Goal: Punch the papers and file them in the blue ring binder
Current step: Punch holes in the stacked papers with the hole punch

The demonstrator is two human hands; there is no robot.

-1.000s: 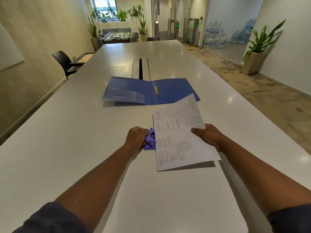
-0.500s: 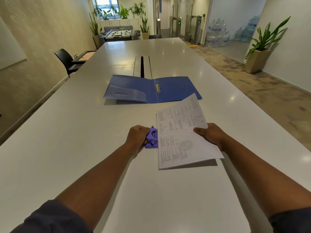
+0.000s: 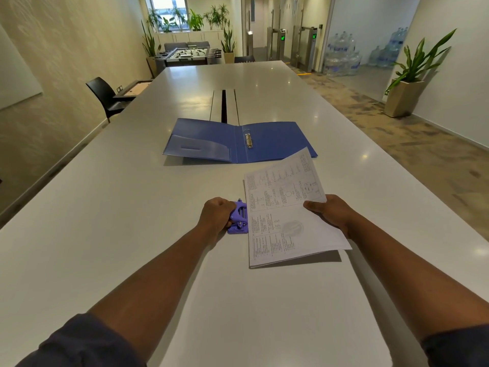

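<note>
Left hand (image 3: 215, 215) is clamped over the purple hole punch (image 3: 239, 218), fingers curled round its lever side, and the punch sits flat on the white table (image 3: 105, 207). Just to the right of that grip, the papers (image 3: 287, 207) have their left edge pushed into the punch's slot, touching it. Right hand (image 3: 329, 211) has the stack pinched at its right edge, thumb on top of the sheet, the other fingers hidden beneath. That side of the stack is lifted clear of the table, throwing a shadow beneath its near corner, while the left edge dips down toward the punch. Printed text and small diagrams cover the top sheet; too fine to read.

Straight beyond both grips, well apart from the punch, the blue ring binder (image 3: 275, 139) lies open and flat, its metal rings (image 3: 248, 139) standing up at the spine, a clear pocket (image 3: 197, 148) on its left inner cover. The far corner of the papers overlaps the binder's near right edge in this view; whether they touch, I cannot tell.

Further out past the binder, a dark cable slot (image 3: 224, 104) runs down the table's middle. Off to the left of the punch hand, a black chair (image 3: 104, 98) by the wall. Off to the right of the paper hand, a potted plant (image 3: 412, 75) on the floor, and water bottles (image 3: 344, 59) stacked beyond it. Dark sleeves on both forearms at the near edge
</note>
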